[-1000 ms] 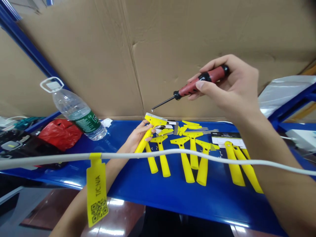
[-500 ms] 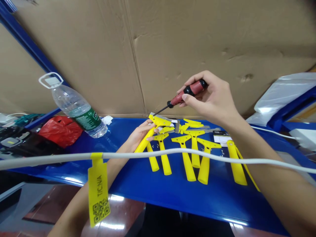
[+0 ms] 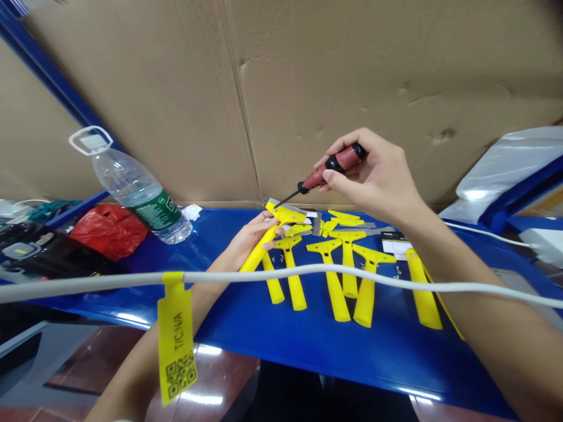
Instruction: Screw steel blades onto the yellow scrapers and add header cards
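Note:
My left hand (image 3: 250, 237) is closed around a yellow scraper (image 3: 260, 247), whose head with a metal blade points up. In my right hand (image 3: 373, 170) is a red and black screwdriver (image 3: 331, 169), slanting down to the left. Its tip meets the left part of the scraper's head. Several yellow scraper handles (image 3: 336, 293) lie on the blue table (image 3: 281, 346) below and to the right of my left hand. Smaller yellow pieces (image 3: 345, 219) and metal blades (image 3: 316, 224) are beyond them.
A large water bottle (image 3: 145, 196) stands at the left, beside a red plastic bag (image 3: 108, 231) and a black object (image 3: 48, 255). A white cable (image 3: 308, 269) with a yellow tag (image 3: 176, 346) crosses the foreground. Cardboard (image 3: 329, 70) rises behind the table.
My right hand and the screwdriver have shifted very slightly left. The screwdriver tip stays at the scraper's head, and both grips look the same.

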Demonstrator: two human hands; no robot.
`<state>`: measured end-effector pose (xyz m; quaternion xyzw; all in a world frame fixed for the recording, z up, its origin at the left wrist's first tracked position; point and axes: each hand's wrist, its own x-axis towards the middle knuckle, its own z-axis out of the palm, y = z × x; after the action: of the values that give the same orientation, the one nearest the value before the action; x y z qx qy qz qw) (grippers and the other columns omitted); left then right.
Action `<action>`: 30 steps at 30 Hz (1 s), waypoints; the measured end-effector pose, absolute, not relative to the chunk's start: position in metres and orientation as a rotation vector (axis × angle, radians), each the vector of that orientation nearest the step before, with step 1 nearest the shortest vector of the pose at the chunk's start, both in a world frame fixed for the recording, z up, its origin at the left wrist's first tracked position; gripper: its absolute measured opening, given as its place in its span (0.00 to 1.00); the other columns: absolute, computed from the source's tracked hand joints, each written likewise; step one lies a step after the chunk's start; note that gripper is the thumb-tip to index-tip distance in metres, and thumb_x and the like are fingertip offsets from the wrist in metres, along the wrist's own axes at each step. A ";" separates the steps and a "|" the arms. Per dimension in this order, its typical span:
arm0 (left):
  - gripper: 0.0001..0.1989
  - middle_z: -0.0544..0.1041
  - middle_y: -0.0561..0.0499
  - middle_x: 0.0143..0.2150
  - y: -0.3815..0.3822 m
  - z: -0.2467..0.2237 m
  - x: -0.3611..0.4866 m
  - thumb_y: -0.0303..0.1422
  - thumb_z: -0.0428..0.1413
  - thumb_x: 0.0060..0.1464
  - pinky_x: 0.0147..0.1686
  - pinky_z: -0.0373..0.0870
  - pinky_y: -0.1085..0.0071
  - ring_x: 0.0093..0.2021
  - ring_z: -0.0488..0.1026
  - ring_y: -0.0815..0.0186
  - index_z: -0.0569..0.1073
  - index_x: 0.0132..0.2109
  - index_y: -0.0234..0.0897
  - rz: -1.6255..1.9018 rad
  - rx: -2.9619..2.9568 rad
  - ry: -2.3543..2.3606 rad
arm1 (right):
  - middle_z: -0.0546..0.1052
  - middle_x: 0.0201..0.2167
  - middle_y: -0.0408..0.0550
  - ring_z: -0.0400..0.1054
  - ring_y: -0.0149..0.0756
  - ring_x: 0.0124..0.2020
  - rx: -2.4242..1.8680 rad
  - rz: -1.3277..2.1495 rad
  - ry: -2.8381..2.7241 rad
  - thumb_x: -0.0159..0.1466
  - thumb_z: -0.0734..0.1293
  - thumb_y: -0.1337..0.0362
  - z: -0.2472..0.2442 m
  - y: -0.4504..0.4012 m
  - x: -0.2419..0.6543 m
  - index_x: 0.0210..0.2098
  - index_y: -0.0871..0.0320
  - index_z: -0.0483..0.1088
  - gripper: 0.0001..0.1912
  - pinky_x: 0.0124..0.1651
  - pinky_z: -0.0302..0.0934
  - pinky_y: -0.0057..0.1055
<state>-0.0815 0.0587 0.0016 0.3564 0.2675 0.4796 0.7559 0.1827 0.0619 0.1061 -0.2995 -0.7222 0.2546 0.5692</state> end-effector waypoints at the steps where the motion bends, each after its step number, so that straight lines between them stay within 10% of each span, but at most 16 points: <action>1: 0.13 0.80 0.45 0.43 0.059 0.002 -0.081 0.22 0.67 0.62 0.17 0.63 0.83 0.33 0.79 0.69 0.77 0.52 0.34 1.049 0.774 0.585 | 0.85 0.42 0.46 0.87 0.49 0.45 -0.709 0.598 -1.693 0.64 0.80 0.64 0.106 0.062 0.183 0.43 0.49 0.74 0.14 0.46 0.84 0.45; 30: 0.16 0.79 0.44 0.43 0.055 -0.001 -0.079 0.24 0.69 0.62 0.20 0.62 0.83 0.34 0.76 0.70 0.75 0.53 0.33 1.054 0.856 0.574 | 0.85 0.42 0.46 0.86 0.50 0.45 -0.721 0.563 -1.724 0.63 0.80 0.64 0.110 0.055 0.184 0.43 0.48 0.76 0.13 0.47 0.83 0.48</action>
<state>-0.0788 0.0553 -0.0012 0.3902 0.2619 0.4805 0.7404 0.1840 0.0554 0.1103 -0.3061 -0.7314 0.2389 0.5606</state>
